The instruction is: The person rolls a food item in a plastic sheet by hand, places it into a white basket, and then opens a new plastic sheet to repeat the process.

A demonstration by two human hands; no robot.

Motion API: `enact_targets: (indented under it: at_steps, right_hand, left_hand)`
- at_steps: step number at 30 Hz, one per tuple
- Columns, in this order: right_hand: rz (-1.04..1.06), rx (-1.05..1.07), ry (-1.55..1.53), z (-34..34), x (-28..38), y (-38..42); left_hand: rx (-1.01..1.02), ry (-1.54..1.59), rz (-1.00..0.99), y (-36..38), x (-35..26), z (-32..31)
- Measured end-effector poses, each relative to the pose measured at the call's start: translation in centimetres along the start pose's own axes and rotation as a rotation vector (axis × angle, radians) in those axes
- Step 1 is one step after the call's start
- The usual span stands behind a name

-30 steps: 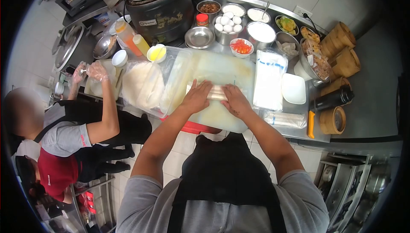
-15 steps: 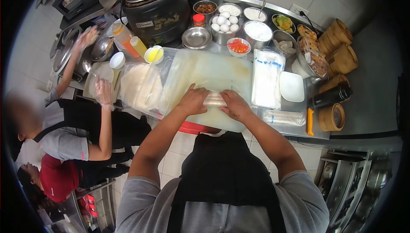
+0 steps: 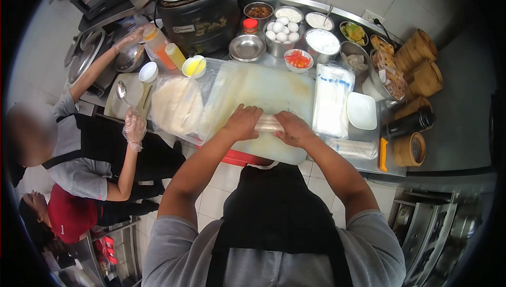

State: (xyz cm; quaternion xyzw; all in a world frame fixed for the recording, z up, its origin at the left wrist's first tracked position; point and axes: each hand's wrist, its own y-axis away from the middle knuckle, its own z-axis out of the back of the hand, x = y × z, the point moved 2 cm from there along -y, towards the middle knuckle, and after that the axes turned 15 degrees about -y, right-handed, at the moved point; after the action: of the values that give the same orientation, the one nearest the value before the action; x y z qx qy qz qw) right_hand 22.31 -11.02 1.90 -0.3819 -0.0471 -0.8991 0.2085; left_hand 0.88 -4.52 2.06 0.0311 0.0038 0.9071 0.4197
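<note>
A pale roll in clear wrap (image 3: 269, 123) lies near the front edge of a whitish cutting board (image 3: 279, 87). My left hand (image 3: 244, 122) grips its left end with the fingers curled. Around the right end my right hand (image 3: 291, 128) is closed, thumb toward me. Left of the board, a clear plastic tray (image 3: 215, 68) and a round pale flatbread under plastic (image 3: 177, 105) lie side by side. White plastic packs (image 3: 333, 100) are to the right of the board, with a wrapped roll (image 3: 354, 148) nearer me.
Behind the board stand a bowl of eggs (image 3: 282, 30), a bowl of red strips (image 3: 298, 60) and a large dark pot (image 3: 197, 13). An orange-handled knife (image 3: 383, 155) and bamboo steamers (image 3: 409, 147) are at right. A gloved co-worker (image 3: 79, 155) stands at left, holding a spoon (image 3: 122, 90).
Both my hands remain on the roll, nearly in place. The co-worker's far hand has moved right to the orange bottle, and their spoon hand has come lower. The view has shifted slightly.
</note>
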Motion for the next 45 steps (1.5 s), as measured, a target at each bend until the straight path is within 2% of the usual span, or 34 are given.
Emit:
enact_targets:
  at_steps: [5, 9, 14, 18, 20, 23, 27, 29, 33, 35, 42, 45]
  right_hand:
    - [0.057, 0.029, 0.015, 0.0, -0.8, -0.1]
    - [-0.037, 0.068, -0.014, -0.1, -1.5, -0.7]
    - [-0.084, 0.119, -0.03, 0.1, -2.0, -1.4]
    - [-0.109, 0.152, -0.045, 0.3, -1.9, -1.8]
    - [-0.096, 0.161, -0.028, 0.7, -1.0, -1.7]
    - [-0.031, 0.127, 0.041, 0.0, -0.3, -0.9]
    - [0.003, 0.108, 0.016, -0.2, -0.1, -0.5]
    - [0.036, 0.058, 0.11, -0.4, 0.9, -0.8]
    - [0.038, 0.065, 0.045, -2.4, 2.0, -3.5]
    - [0.0, 0.143, 0.059, -4.0, 2.1, -4.7]
    - [0.092, 0.119, 0.08, -4.7, 2.4, -4.3]
    - [0.034, 0.176, 0.1, -5.0, 2.5, -4.1]
  left_hand:
    - [0.159, 0.145, -0.001, -0.4, 0.4, 1.1]
    - [0.162, 0.217, 0.014, -0.5, 0.4, 1.0]
    - [-0.014, 0.029, 0.022, 0.2, -0.9, 0.4]
    - [0.075, 0.148, 0.032, 0.0, 0.1, 1.3]
    - [0.07, 0.43, 0.129, -0.6, 1.3, 1.2]
    - [0.049, 0.472, 0.224, -2.0, 3.3, -0.9]
    - [0.015, 0.418, 0.226, -3.5, 3.9, -3.9]
    - [-0.008, 0.364, 0.18, -3.7, 3.9, -4.3]
    - [0.016, 0.382, 0.219, -4.0, 3.7, -3.8]
    - [0.192, 0.46, 0.304, -4.1, 3.6, -2.2]
    - [0.225, 0.551, 0.343, -4.5, 4.2, -3.8]
    - [0.137, 0.568, 0.336, -3.8, 4.0, -4.3]
